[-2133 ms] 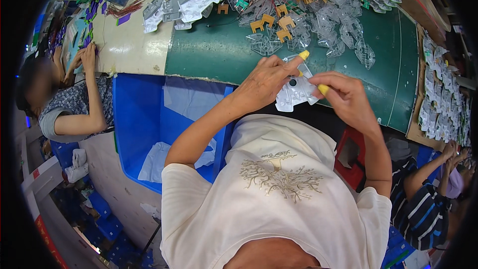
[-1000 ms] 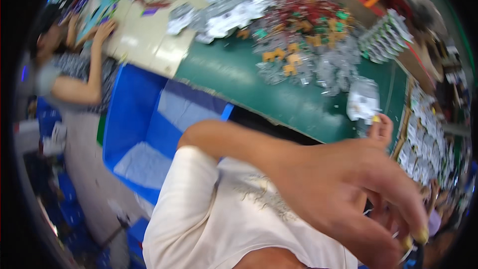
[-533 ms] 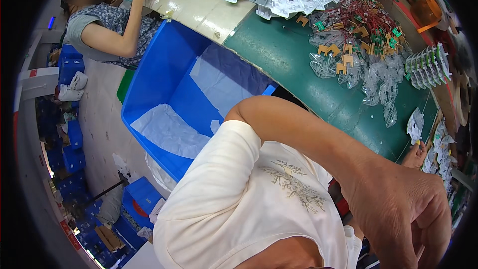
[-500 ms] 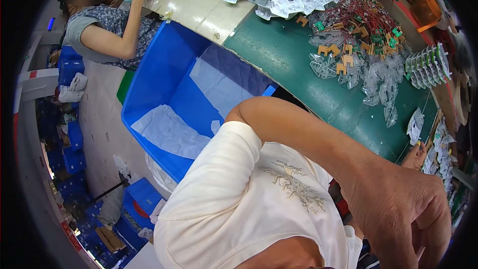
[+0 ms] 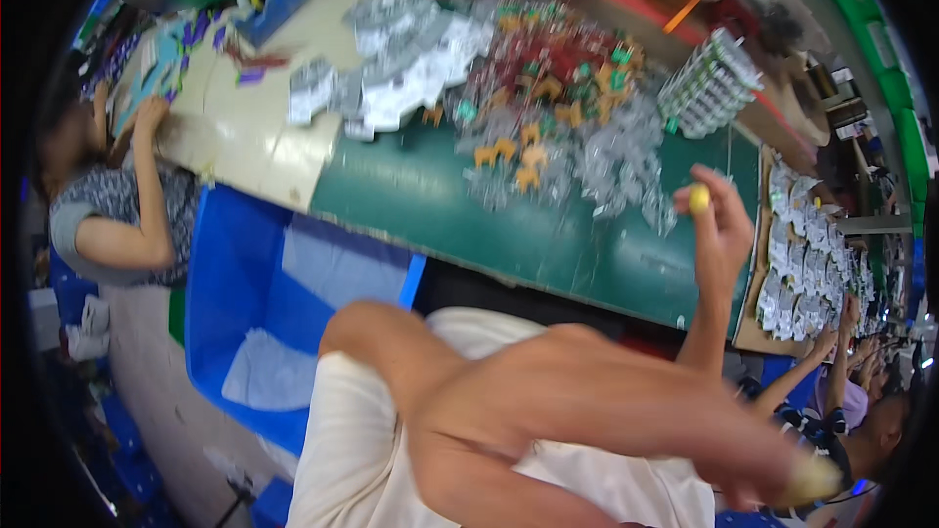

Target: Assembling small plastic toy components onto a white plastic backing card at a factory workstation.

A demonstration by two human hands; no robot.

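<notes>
My right hand [image 5: 722, 223] hovers over the right end of the green tabletop [image 5: 411, 181], a yellow finger cot on one finger. Its fingers are partly spread, and I see nothing held in them. My left arm crosses close below the camera; the left hand [image 5: 782, 474] is at the lower right, smeared by motion, with a yellowish blur at its tip. Whether it holds anything is hidden. Nearest the right hand lie clear plastic parts [image 5: 626, 171], beside orange-brown clips [image 5: 528, 171] and a heap of red wires [image 5: 548, 54] with small green boards.
Grey and white casings [image 5: 401, 68] are piled at the far side. A stack of green-and-white pieces [image 5: 709, 88] stands at the back right. Rows of clear assemblies [image 5: 797, 274] lie beyond the right edge. A blue bin [image 5: 210, 332] is left; people work at both sides.
The view has swung right, shifting the table leftward. My right hand, formerly beside a clear part, shows fully over the table. My left hand has moved and is blurred.
</notes>
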